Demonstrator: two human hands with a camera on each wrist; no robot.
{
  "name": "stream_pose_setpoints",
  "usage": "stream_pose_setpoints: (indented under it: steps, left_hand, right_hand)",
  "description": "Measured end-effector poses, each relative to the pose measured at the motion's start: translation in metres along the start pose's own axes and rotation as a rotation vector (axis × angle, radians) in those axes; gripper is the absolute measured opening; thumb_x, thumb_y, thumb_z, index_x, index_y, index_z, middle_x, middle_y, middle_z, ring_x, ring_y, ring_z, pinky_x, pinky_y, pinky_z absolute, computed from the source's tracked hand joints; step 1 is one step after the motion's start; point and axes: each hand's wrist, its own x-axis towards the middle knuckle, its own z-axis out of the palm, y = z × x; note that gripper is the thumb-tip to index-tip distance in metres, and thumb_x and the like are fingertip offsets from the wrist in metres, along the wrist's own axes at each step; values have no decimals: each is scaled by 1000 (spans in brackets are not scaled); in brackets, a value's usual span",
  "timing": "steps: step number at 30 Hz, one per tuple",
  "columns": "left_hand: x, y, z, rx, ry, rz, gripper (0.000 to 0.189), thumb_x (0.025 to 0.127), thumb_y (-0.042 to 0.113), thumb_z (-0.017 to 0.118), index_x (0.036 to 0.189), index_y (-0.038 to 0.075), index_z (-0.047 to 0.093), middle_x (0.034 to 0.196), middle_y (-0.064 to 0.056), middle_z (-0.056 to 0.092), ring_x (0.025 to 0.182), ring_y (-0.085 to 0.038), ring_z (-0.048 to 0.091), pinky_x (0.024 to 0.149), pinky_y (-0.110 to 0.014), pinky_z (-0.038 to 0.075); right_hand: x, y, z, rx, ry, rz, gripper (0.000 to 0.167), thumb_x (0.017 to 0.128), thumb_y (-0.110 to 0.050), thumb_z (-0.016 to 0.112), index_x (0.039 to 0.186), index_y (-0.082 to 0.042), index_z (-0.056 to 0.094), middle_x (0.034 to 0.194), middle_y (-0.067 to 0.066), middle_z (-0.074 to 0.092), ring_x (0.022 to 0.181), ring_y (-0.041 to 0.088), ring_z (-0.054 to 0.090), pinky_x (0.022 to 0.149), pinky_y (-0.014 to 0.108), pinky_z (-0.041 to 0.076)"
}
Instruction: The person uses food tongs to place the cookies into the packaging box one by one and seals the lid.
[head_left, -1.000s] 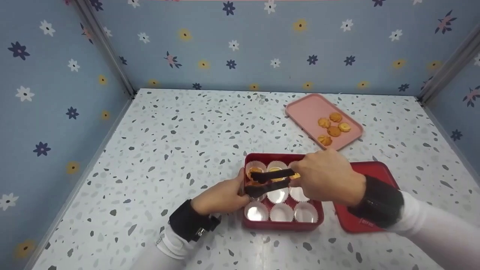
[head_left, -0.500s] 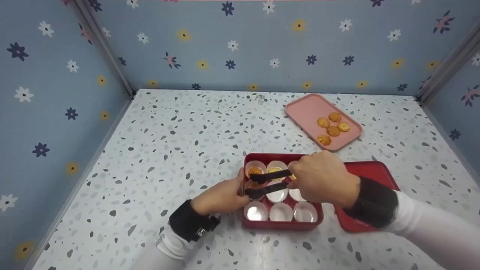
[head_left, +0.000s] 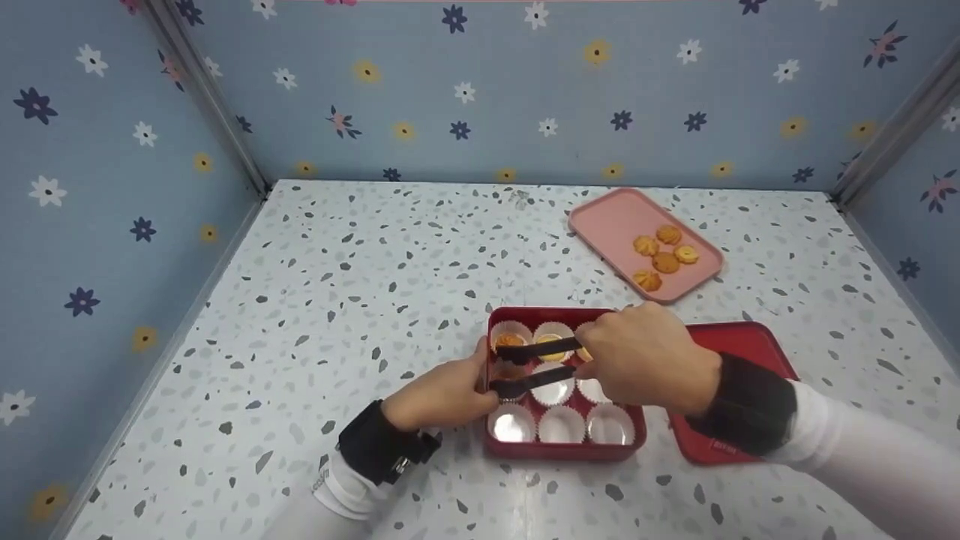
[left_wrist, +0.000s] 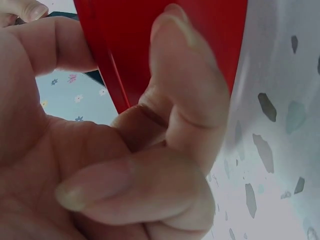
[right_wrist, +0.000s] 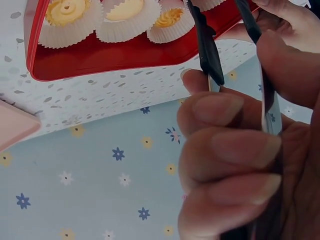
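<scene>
My left hand grips the left wall of the red box; the left wrist view shows curled fingers against its outside. My right hand holds black tongs, their arms apart over the left cups. The box holds several white paper cups in rows. Cookies sit in the back row, including a swirled cookie, a pale yellow cookie and a round cookie. Something brownish, partly hidden by the tongs, lies in the second row's left cup. The front-row cups hold no cookies.
A pink tray with several cookies lies behind the box to the right. The red lid lies right of the box, partly under my right forearm. Flower-patterned walls enclose the speckled table.
My right hand has shifted slightly left, and the tips of the tongs stand a little further apart. The left hand and the box have stayed in place.
</scene>
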Motion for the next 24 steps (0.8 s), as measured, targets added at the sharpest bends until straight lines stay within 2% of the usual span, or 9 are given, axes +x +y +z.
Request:
stream_pose_setpoints:
  steps: [3,10,16,18,20,22,24]
  left_hand:
    - [1,-1,0,3,0,14,95,89,20,62,158,2,0,74,-1,58,56,-14,52,52,-32,46]
    - [1,-1,0,-21,6,13,96,88,19,64,159,5,1,82,-1,63,59,-16,56,55,-34,50]
    - [1,-1,2,-16,2,-7,95,91,22,62,157,1,-2,73,-2,55,56,-15,53,54,-33,48]
    - [1,-1,3,-16,4,-6,93,92,22,61,157,-1,-2,80,-6,59,57,-16,53,55,-33,47]
    - [2,-1,3,-21,8,1,93,93,23,61,157,-2,-2,92,-9,62,58,-17,53,56,-33,47]
    - [2,-1,4,-13,11,10,92,94,23,61,156,-4,-3,95,-11,62,58,-18,53,57,-33,47]
    - [2,-1,3,-5,14,11,92,95,25,60,156,-5,-2,91,-11,61,58,-18,52,57,-34,47]
  right_hand:
    - [-3,2,-3,-21,18,-12,33,86,-42,74,89,-10,68,59,-2,47,49,18,44,42,30,36]
    - [-14,11,-16,-76,113,-28,35,87,-46,73,87,-11,67,61,-1,48,49,17,42,40,29,34]
    - [-26,29,-35,-54,182,58,32,88,-42,72,98,-13,68,66,2,56,51,19,45,41,30,37]
    - [-31,40,-41,-24,207,96,32,89,-39,72,107,-13,70,73,4,63,49,19,43,40,29,35]
    - [-36,51,-45,5,228,139,38,89,-37,72,118,-14,70,70,3,62,47,18,41,39,29,33]
    - [-41,64,-47,18,237,180,41,90,-34,70,125,-14,68,64,2,57,46,19,39,38,30,32]
    - [-45,75,-48,27,248,215,45,91,-33,69,130,-13,66,57,1,47,47,20,38,39,31,32]
